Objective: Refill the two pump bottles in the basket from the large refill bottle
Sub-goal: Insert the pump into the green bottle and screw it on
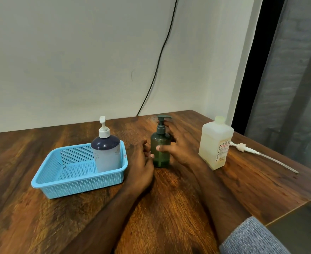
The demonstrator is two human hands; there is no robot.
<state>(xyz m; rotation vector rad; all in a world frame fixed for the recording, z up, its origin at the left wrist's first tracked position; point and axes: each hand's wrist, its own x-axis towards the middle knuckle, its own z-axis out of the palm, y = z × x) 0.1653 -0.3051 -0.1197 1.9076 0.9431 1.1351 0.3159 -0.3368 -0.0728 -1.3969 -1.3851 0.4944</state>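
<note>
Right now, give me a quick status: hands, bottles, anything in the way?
Both hands around green pump bottle, upright on table, pump on. Dark-capped pump bottle in blue basket. Refill bottle capped, right. Nothing blocking.

Wooden table [169, 208], blue basket [77, 184], green pump bottle [160, 151], refill bottle [215, 145], loose pump [246, 149]

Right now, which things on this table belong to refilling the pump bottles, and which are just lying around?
Part of the job:
green pump bottle, between both hands
white-pump bottle, standing in the blue basket
large refill bottle

Just there:
loose pump with tube, lying beside the refill bottle, possibly its own
black cable on the wall
</note>
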